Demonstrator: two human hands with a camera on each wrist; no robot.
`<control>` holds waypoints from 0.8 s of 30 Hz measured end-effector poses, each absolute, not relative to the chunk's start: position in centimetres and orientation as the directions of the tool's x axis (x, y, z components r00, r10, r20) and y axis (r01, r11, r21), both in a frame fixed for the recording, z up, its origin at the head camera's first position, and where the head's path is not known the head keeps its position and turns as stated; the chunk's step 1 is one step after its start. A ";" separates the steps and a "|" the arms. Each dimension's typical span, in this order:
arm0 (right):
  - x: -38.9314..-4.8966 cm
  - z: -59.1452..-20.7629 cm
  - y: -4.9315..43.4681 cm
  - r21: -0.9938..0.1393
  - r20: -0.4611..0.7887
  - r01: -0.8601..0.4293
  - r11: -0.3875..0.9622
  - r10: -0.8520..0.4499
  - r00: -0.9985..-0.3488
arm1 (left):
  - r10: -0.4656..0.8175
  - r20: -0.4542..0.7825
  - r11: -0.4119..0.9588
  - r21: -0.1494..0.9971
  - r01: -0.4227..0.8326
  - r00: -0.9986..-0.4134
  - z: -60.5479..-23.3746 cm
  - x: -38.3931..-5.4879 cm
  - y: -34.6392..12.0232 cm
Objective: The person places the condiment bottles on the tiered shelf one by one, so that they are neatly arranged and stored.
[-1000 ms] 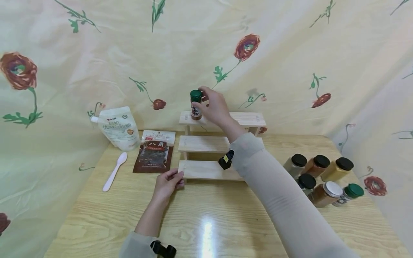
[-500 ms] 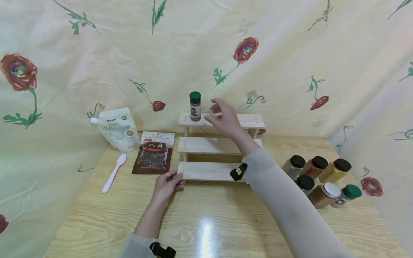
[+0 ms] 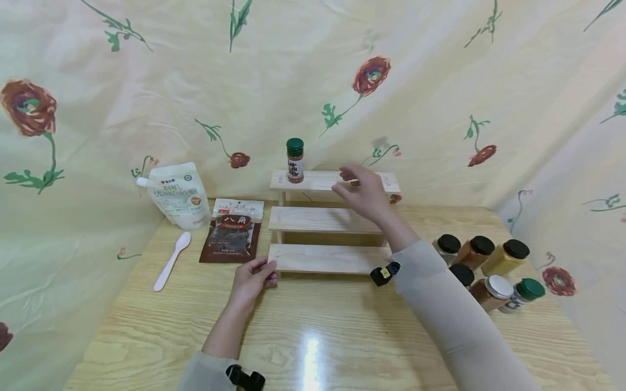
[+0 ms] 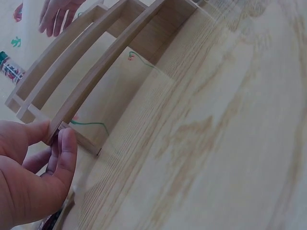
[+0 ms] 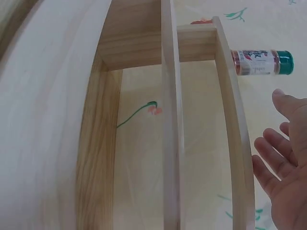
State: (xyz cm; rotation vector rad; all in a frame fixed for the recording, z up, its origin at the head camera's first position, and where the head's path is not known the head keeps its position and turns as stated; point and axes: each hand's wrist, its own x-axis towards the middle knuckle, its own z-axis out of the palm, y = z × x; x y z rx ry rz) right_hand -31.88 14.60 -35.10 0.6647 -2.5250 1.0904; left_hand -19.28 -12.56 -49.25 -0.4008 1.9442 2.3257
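A three-tier wooden shelf (image 3: 330, 259) stands against the back of the table. My left hand (image 3: 251, 279) pinches the left end of its lowest board between thumb and fingers, which the left wrist view shows close up. On the left end of the top tier, a green-capped spice jar (image 3: 295, 161) stands upright with its label facing front. My right hand (image 3: 364, 193) hovers by the right half of the top tier, fingers loosely spread and holding nothing. In the right wrist view that hand (image 5: 288, 158) is apart from the spice jar (image 5: 261, 62).
Several spice jars (image 3: 499, 287) with black, white and green lids stand in a cluster at the right of the table. Left of the shelf are a brown star anise packet (image 3: 231, 233), a white spouted pouch (image 3: 181, 195) and a white spoon (image 3: 172, 260). Flowered cloth hangs behind.
My right hand has let go of the green-capped spice jar and drawn back to the right and down. The jar stays on the top tier. My left hand keeps its place.
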 end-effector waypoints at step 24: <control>-27.2 -38.4 22.6 -0.574 0.508 -0.528 0.626 -0.233 -0.829 | -0.107 -0.263 -0.187 0.952 -0.240 -0.959 -49.0 -19.1 -12.4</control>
